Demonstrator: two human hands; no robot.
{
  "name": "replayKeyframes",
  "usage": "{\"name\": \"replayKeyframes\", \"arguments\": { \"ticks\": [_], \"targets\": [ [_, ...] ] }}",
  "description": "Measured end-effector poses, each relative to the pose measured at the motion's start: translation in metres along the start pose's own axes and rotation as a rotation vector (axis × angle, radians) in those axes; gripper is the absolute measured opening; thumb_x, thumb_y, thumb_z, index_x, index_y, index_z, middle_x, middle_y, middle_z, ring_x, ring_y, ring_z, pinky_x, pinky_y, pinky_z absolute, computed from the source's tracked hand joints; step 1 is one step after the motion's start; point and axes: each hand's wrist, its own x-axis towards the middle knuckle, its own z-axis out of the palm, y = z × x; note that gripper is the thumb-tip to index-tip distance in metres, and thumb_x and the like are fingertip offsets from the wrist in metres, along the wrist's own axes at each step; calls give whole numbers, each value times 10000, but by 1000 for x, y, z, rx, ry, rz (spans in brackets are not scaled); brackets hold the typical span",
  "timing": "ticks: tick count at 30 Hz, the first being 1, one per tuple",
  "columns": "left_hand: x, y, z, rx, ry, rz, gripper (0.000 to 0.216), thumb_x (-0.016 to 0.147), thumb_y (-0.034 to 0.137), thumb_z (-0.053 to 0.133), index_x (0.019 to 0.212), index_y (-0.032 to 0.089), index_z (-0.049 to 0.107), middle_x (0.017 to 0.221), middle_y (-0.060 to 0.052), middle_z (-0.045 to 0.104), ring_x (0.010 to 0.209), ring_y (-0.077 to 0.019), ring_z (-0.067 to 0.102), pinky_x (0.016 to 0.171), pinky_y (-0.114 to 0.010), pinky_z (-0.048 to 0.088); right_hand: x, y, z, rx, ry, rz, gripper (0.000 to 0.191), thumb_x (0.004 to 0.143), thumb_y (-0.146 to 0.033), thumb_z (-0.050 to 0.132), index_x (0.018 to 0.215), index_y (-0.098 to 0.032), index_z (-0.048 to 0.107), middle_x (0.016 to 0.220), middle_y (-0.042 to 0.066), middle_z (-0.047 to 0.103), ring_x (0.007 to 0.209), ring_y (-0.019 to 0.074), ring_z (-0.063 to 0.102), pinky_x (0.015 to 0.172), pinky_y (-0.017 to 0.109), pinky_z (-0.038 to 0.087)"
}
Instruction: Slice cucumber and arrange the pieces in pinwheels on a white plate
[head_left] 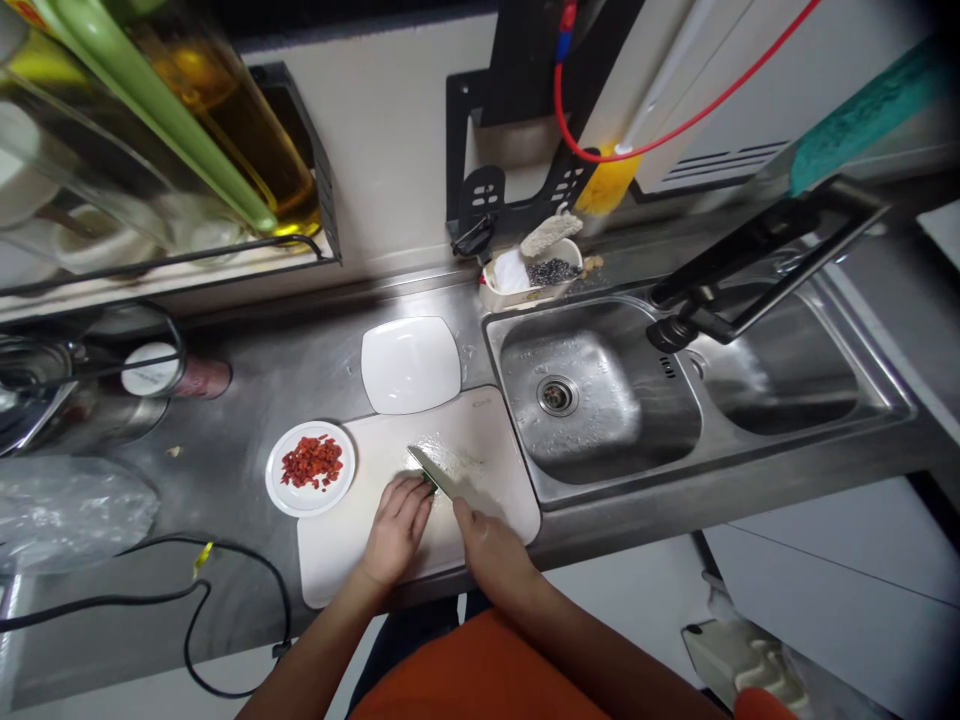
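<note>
My right hand [491, 550] is closed round the handle of a knife [435, 472], its blade lying over the white cutting board [487, 440]. My left hand [397, 525] rests on the board with fingers curled over a small green thing [429, 487] at the blade's edge, mostly hidden. A round white plate [279, 492] with chopped red pieces [312, 462] sits at the board's left corner. A square white plate [410, 364] stands bare just behind the board.
A double steel sink [600, 400] with a black faucet [750, 262] lies to the right. A small tub with scourers [532, 272] sits behind it. A black cable [187, 600] loops over the counter's front left, near a plastic bag [67, 510]. Oil bottle and rack [225, 130] stand at back left.
</note>
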Motion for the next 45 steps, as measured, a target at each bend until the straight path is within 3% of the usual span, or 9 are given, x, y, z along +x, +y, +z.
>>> {"name": "replayKeyframes", "arguments": {
  "ticks": [13,45],
  "targets": [
    [0,1,-1,16,25,21,202,893,181,496,1085,179,559,1052,-81,623,1068,-213,557,971,-437,465,-43,0,-29,-39,-135,27,448,824,-6,377,1244,-148,444,823,81,666,702,178,650,566,215,421],
    [3,3,-3,10,8,13,195,885,156,505,1068,167,570,1035,-71,639,1046,-198,568,984,-420,454,-34,-1,-42,-12,-159,-26,421,779,17,435,1168,-146,444,807,70,649,703,193,648,565,243,414]
  ]
}}
